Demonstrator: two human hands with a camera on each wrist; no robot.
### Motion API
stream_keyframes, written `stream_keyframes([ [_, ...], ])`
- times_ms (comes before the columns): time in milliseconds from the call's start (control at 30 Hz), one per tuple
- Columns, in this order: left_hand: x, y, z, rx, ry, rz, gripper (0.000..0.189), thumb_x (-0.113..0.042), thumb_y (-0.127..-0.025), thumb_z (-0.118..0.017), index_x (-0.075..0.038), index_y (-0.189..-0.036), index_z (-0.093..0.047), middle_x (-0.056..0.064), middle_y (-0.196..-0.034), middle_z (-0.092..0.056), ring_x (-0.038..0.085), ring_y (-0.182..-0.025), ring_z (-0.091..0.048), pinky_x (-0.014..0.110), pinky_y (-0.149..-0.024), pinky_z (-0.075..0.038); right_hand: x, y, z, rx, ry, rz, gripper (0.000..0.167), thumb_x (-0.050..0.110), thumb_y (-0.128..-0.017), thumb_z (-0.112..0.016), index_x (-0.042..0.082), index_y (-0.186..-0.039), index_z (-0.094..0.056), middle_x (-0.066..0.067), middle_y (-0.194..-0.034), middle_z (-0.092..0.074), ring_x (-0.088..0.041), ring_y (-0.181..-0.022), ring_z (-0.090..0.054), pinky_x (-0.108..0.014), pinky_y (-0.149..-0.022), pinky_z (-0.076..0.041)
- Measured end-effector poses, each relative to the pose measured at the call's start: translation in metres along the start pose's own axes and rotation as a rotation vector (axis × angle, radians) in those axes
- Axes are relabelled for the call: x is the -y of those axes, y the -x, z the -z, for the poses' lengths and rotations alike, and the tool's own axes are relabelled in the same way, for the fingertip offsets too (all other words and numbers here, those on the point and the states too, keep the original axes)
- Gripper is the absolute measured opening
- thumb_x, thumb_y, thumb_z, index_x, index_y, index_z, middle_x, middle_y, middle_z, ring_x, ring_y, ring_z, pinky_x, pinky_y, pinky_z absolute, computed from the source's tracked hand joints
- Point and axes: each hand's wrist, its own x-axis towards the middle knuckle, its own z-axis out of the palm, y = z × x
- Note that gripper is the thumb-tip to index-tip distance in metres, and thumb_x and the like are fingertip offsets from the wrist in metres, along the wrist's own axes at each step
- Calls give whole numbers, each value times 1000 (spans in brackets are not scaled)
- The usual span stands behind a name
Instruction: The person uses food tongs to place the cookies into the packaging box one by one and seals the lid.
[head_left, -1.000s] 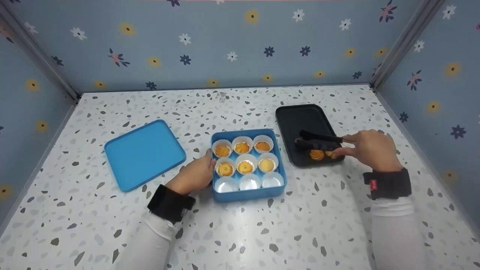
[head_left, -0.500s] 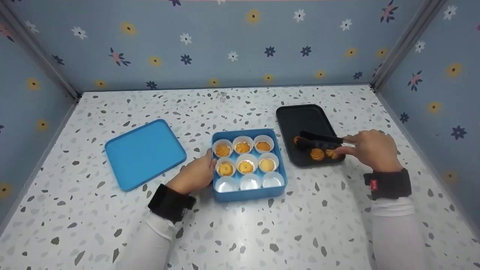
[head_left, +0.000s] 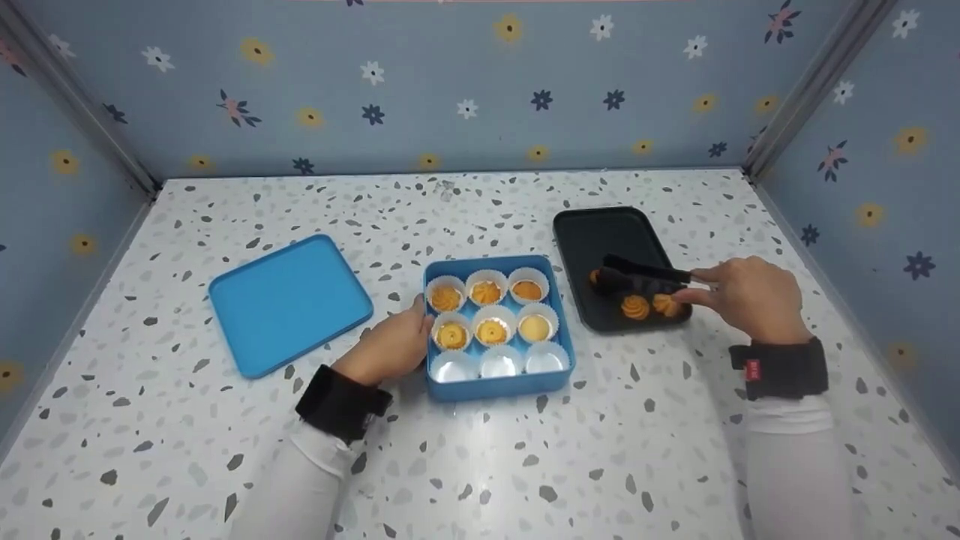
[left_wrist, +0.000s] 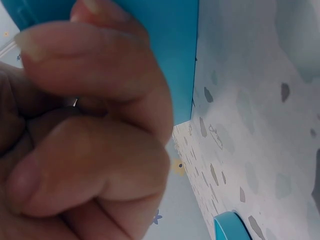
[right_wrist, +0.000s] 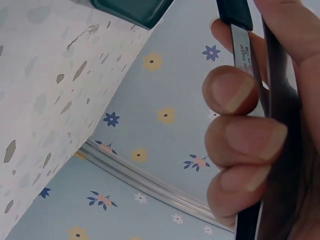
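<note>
In the head view my left hand holds the left wall of a blue box. Its curled fingers lie against the outer side in the left wrist view. Inside the box sit rows of white paper cups; the back and middle rows hold golden cookies, while the front-row cups hold nothing visible. My right hand grips black-tipped tongs over a black tray. One cookie is partly hidden at the tong tips. Two piped cookies lie nearby on the tray.
A blue lid lies on the speckled table, left of the box. Flower-patterned panels stand at the back and both sides of the table.
The tongs have shifted slightly, uncovering more of the cookies beneath them on the tray. The left hand and the box have stayed in place.
</note>
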Motion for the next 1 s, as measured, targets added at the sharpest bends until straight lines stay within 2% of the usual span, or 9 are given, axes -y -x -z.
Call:
stream_keyframes([
  [100,0,0,0,5,5,4,62,-29,-110,-27,6,-155,-3,21,-155,-34,31,-113,-54,45,-100,-39,0,0,0,25,11,0,57,53,-77,-79,11,-116,-74,-23,-74,-68,-24,-37,-42,-35,-33,-29],
  [200,0,0,0,8,2,6,62,-29,-110,-27,5,-156,-3,20,-152,-37,28,-104,-56,44,-99,-40,1,-1,-1,42,21,7,57,52,-78,-79,10,-116,-73,-27,-87,-69,-24,-39,-44,-36,-33,-31],
  [333,0,0,0,7,4,19,63,-31,-110,-27,4,-156,-3,21,-144,-45,28,-91,-56,43,-98,-40,3,-1,0,41,17,-2,58,52,-78,-79,9,-116,-74,-24,-79,-69,-25,-40,-46,-36,-34,-31],
  [433,-1,0,0,4,3,19,63,-31,-110,-26,4,-156,-2,21,-147,-43,29,-97,-58,44,-99,-40,9,-3,4,74,19,-17,64,58,-79,-76,8,-118,-73,-23,-79,-70,-26,-43,-49,-35,-35,-33],
  [600,-2,0,0,7,1,4,63,-31,-109,-27,4,-156,-3,19,-159,-26,31,-128,-48,46,-110,-34,27,-14,23,227,38,-54,75,68,-80,-68,5,-121,-71,-25,-91,-71,-26,-51,-57,-37,-38,-40],
  [700,-3,0,0,4,-10,5,63,-30,-109,-27,5,-156,-4,19,-160,-22,31,-136,-41,46,-113,-31,46,-30,42,276,105,-50,63,64,-78,-74,3,-94,-78,-18,-75,-69,-24,-50,-55,-40,-39,-42],
  [800,-3,0,1,-1,-17,2,62,-29,-109,-27,6,-156,-5,19,-160,-22,31,-137,-39,46,-113,-30,69,-49,59,291,229,-1,54,57,-74,-80,5,-66,-66,-7,-59,-59,-24,-49,-54,-42,-42,-43],
  [867,-2,0,1,-2,-7,0,62,-29,-109,-27,6,-156,-4,20,-160,-21,33,-138,-38,47,-113,-29,84,-62,67,315,318,50,54,55,-74,-81,8,-61,-59,-4,-56,-54,-23,-50,-54,-42,-44,-44],
  [1000,-2,1,0,-4,21,4,63,-30,-109,-28,4,-156,-3,19,-159,-25,33,-128,-48,46,-110,-34,108,-82,77,374,445,139,50,52,-73,-82,10,-61,-58,-2,-58,-55,-21,-54,-53,-41,-50,-47],
])
